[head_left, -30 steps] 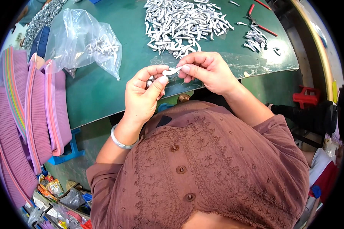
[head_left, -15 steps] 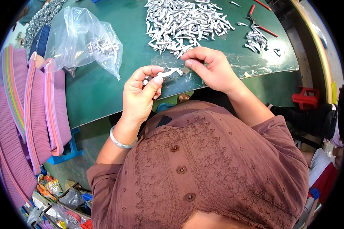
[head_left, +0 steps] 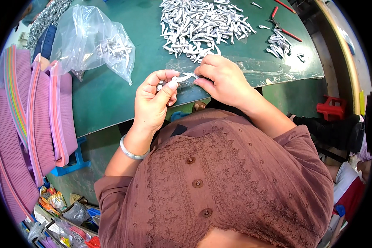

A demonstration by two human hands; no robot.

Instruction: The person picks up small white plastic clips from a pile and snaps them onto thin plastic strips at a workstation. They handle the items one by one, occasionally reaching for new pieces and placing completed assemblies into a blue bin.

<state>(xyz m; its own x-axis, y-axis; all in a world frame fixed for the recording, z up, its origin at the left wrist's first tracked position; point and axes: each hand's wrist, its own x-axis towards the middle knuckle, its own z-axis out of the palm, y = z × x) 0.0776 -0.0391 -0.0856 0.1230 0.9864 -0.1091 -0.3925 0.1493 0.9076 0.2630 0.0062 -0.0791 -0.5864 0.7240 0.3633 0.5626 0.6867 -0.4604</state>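
Between the thumb and index finger of my left hand (head_left: pixel 151 101) is a curved silver-grey metal piece (head_left: pixel 183 78), like a small lever handle. A bit of similar grey shows under the curled fingers of that hand; I cannot make out whether it is a second piece. My right hand (head_left: pixel 225 80) is closed at the right end of the curved piece, its fingertips partly hiding that end. Both hands are above the table's near edge. Just beyond them lies a large heap of similar curved grey pieces (head_left: pixel 202 29).
A clear plastic bag (head_left: pixel 84 41) with grey pieces lies on the green table (head_left: pixel 149 29). Red-handled pliers (head_left: pixel 274 20) and a smaller pile of pieces (head_left: pixel 279 44) are at the right. Stacked pink baskets (head_left: pixel 45 120) stand at the left. A red stool (head_left: pixel 331 108) is beyond the table's right side.
My right hand has moved slightly left and its fingertips have closed at the end of the curved piece, which they were apart from before. My left hand keeps its grip.
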